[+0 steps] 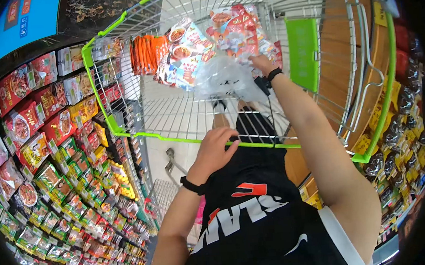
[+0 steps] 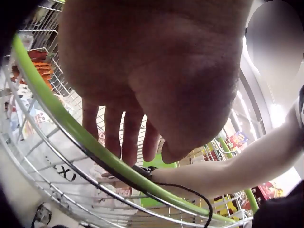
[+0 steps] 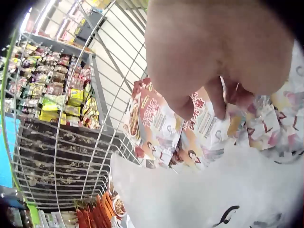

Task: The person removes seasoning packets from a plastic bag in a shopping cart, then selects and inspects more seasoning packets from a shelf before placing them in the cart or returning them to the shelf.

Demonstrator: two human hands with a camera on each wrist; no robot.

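Right hand (image 1: pixel 263 65) among printed food packets (image 3: pixel 159 126) in the shopping cart.
Whether its fingers pinch one, I cannot tell; a translucent plastic bag (image 1: pixel 226 80) lies beside. Left hand (image 1: pixel 214 152), fingers apart, at the green rim (image 1: pixel 173 139). Lifting could snag the wrist cord (image 1: pixel 271 113).

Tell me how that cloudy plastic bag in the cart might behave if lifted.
The plastic bag looks thin and creased, so it would probably sag and crumple. Being translucent film, it seems light, though any contents are unclear. Its smooth surface might slide against the printed packets.
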